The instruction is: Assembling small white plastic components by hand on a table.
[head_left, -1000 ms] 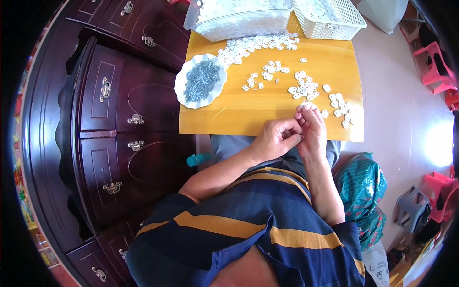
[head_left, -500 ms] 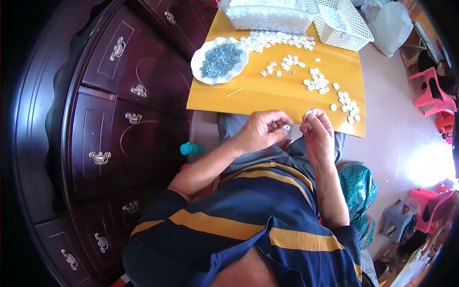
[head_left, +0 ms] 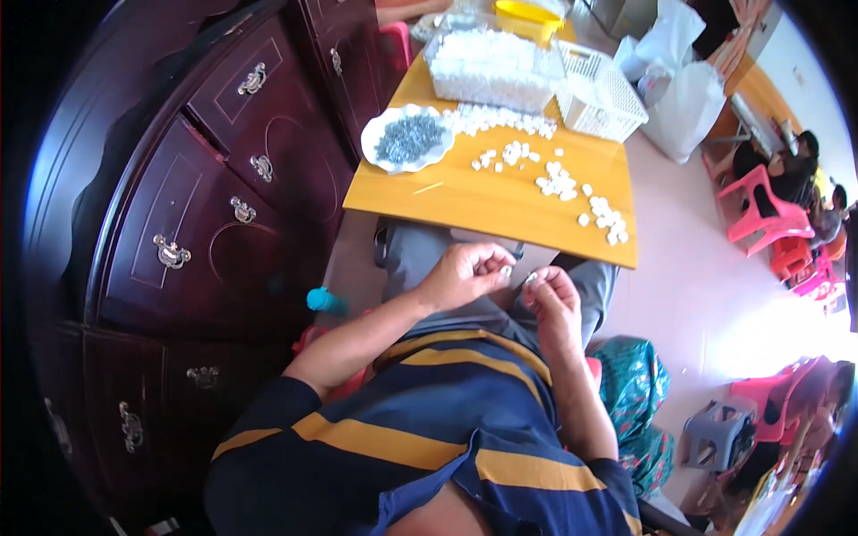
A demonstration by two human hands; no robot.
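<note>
Now the right hand (head_left: pixel 556 300) has drawn back from over the table (head_left: pixel 500 205), so the handling seems to sit short of its near edge. Nearly closed, it pinches a small white piece (head_left: pixel 531 278); the left hand (head_left: pixel 458 278), similarly curled, pinches another, while loose white pieces (head_left: pixel 558 184) lie on the table.

Bright scene, and fierce white glare bleaches the floor (head_left: pixel 670 286) just past three o'clock! The drawer cabinet (head_left: pixel 214 308) at nine sits dim, edges bowing; white pieces (head_left: pixel 557 181) on the worktop (head_left: pixel 500 210) look soft, black swallowing the corners.
</note>
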